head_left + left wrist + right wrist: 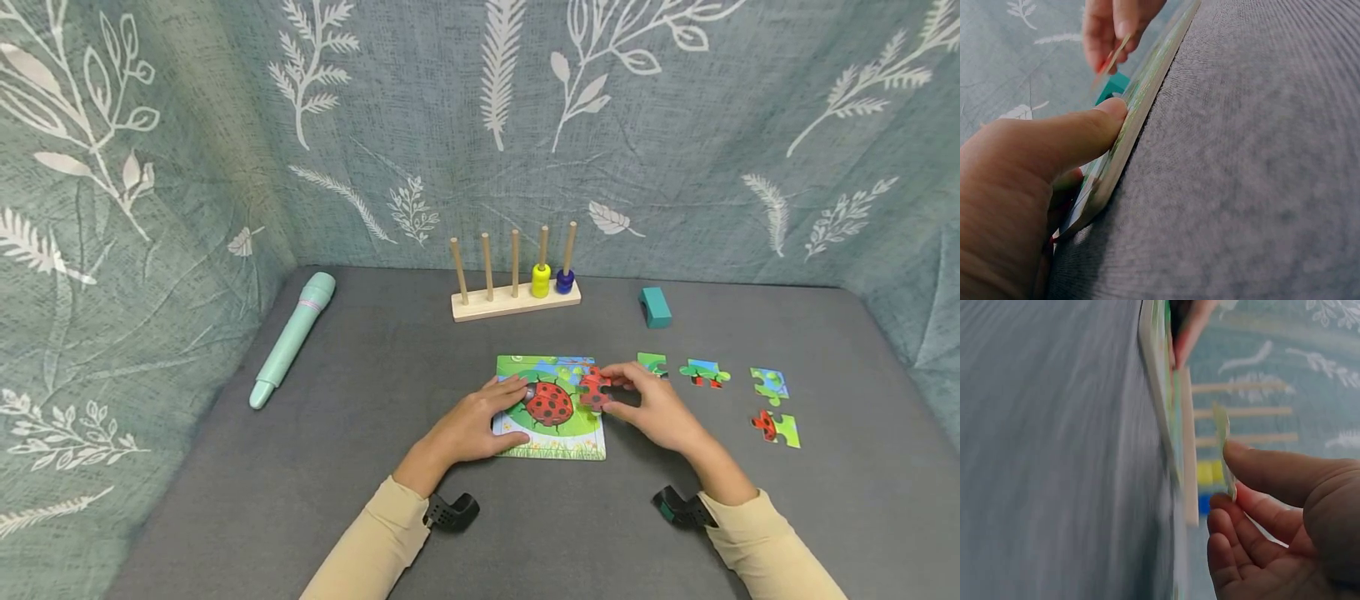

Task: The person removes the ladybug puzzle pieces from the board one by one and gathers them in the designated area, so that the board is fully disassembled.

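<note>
A puzzle board [555, 443] with a ladybug picture lies flat on the table. My left hand [477, 423] rests over its left side, fingers spread on the picture. In the left wrist view, the thumb [1094, 128] lies along the board's near edge. My right hand [652, 408] pinches a red, black-spotted puzzle piece [593, 389] over the board's right side. The right wrist view shows this piece [1225, 453] edge-on and tilted, between thumb and fingertips, raised off the board.
Several loose puzzle pieces [705, 372] lie to the right of the board. Behind it stands a wooden peg rack [517, 305] with yellow and blue beads. A teal block [656, 307] sits at the back right, a mint-green toy microphone [292, 340] at the left. Patterned cloth [450, 125] hangs behind.
</note>
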`<state>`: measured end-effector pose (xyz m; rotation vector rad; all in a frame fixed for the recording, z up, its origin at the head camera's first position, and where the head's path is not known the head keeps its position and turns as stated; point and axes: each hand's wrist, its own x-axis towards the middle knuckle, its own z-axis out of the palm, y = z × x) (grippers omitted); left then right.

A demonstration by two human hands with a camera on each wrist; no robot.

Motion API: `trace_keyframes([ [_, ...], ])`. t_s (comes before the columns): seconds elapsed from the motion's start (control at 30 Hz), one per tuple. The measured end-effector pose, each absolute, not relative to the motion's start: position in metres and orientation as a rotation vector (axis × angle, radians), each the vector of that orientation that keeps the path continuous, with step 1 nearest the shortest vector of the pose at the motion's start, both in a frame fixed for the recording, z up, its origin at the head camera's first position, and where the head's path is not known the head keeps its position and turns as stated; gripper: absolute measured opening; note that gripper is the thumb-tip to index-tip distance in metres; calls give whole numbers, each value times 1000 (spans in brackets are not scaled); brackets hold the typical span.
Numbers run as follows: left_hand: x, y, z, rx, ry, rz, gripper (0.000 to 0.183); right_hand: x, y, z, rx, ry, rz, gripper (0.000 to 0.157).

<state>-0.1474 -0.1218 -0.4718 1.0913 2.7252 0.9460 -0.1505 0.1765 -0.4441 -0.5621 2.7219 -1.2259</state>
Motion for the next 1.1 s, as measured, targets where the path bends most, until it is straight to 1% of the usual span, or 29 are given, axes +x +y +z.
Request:
trace_keyframes([
  [0.33, -149, -121, -473, 1102, 2723, 949, 66, -132, 240, -438, -444, 2839, -1121, 45],
  [0.57, -148, -120, -472, 1080, 2707, 965, 66, -122, 277, -443, -467, 2897, -1174, 43],
  [0.83, -147, -121, -473, 1060, 2705, 972, 65, -117, 303, -445, -400, 2890, -1127, 40],
  [1.1, -148, -118, -472, 1074, 2713, 976, 64, -116, 315, -444, -475, 2938, -1043, 38],
])
